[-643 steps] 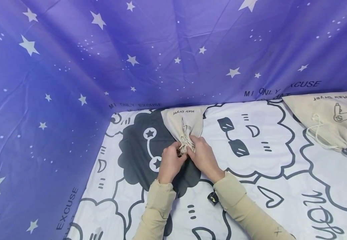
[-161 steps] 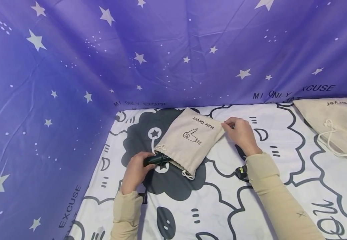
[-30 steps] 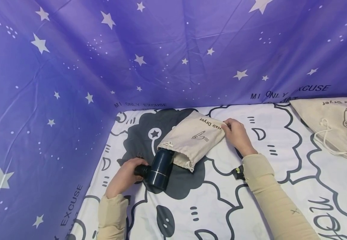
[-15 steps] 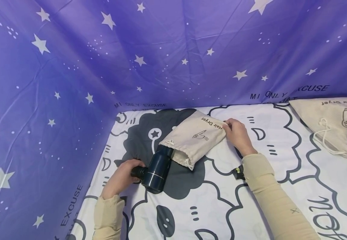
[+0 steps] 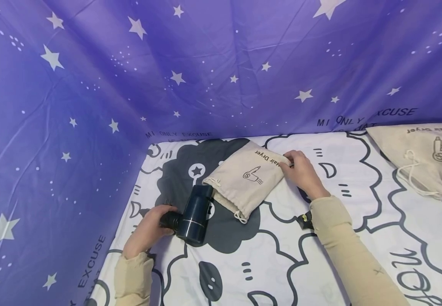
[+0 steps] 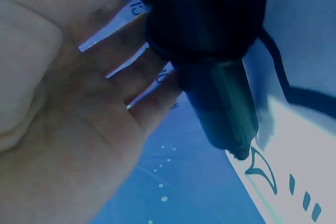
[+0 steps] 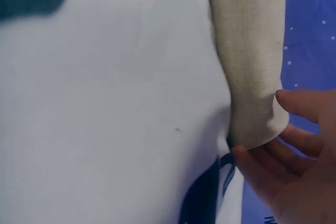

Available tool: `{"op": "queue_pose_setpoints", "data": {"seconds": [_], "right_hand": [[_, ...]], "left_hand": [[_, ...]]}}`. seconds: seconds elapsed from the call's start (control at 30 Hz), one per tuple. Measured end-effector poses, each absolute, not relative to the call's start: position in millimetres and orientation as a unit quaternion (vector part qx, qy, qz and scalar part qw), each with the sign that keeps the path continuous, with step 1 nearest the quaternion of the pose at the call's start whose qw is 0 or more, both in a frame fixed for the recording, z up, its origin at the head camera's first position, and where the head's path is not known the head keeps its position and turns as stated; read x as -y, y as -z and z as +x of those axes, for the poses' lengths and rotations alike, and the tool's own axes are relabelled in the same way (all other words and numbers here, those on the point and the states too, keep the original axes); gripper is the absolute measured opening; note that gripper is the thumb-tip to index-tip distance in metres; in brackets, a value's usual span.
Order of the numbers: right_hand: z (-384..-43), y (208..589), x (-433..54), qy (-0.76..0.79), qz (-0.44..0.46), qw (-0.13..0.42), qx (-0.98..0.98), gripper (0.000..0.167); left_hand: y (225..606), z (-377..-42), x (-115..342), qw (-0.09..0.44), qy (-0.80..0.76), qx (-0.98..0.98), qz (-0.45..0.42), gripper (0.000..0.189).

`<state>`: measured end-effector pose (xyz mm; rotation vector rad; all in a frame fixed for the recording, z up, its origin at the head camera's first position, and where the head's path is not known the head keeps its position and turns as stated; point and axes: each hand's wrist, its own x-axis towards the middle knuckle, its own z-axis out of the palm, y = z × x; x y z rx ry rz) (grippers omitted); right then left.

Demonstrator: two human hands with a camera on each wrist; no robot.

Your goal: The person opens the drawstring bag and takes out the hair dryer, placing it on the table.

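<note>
The dark blue hair dryer is just outside the mouth of the cream drawstring bag, over the black-and-white printed cloth, with the left hand curled round its black end. The right hand pinches a corner of the bag's closed end, well apart from the hair dryer.
</note>
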<state>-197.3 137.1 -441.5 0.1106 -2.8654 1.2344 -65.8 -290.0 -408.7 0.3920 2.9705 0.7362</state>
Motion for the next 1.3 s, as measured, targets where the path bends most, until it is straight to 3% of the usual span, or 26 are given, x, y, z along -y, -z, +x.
{"op": "queue_pose_setpoints", "data": {"seconds": [0.47,1.07,1.3], "right_hand": [[-179.0,436.9,-128.5,-0.332,0.064,-0.049,0.94,0.057],[-174.9,437.3,-128.8,-0.288,0.092,-0.04,0.952,0.056],[-176.6,438.9,-128.4,-0.288,0.094,-0.043,0.952,0.054]], "left_hand": [[413.0,-59.3,297.8,0.004,-0.225,-0.966,0.129,0.051],[410.3,-55.3,308.5,0.021,-0.201,-0.977,0.066,0.05],[413.5,-57.1,308.2,-0.024,-0.195,-0.979,0.047,0.046]]}}
